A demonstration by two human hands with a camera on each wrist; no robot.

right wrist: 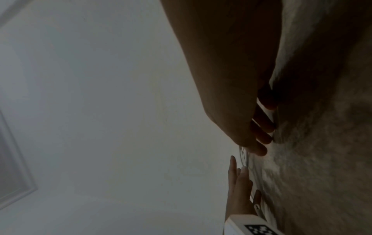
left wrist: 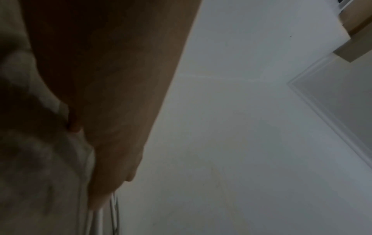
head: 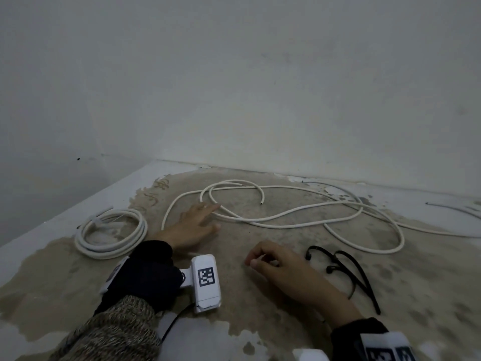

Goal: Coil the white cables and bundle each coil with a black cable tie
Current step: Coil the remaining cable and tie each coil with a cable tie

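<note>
A long loose white cable (head: 286, 220) sprawls in loops across the worn surface. My left hand (head: 208, 217) lies flat with straight fingers, and its fingertips touch the cable's near loop. In the left wrist view the left hand (left wrist: 112, 159) fills the left side, with cable strands (left wrist: 114, 214) just past the fingertips. My right hand (head: 256, 259) rests on the surface with loosely curled fingers and holds nothing; its fingers (right wrist: 261, 136) curl down onto the surface. Several black cable ties (head: 343, 267) lie just right of it. A coiled white cable (head: 112, 235) sits left of my left hand.
The tabletop (head: 260, 308) is patchy brown and white and meets a pale wall (head: 260, 100) at the back. Its left edge (head: 52, 222) drops off close to the coil. More thin cable (head: 455, 207) lies at the far right.
</note>
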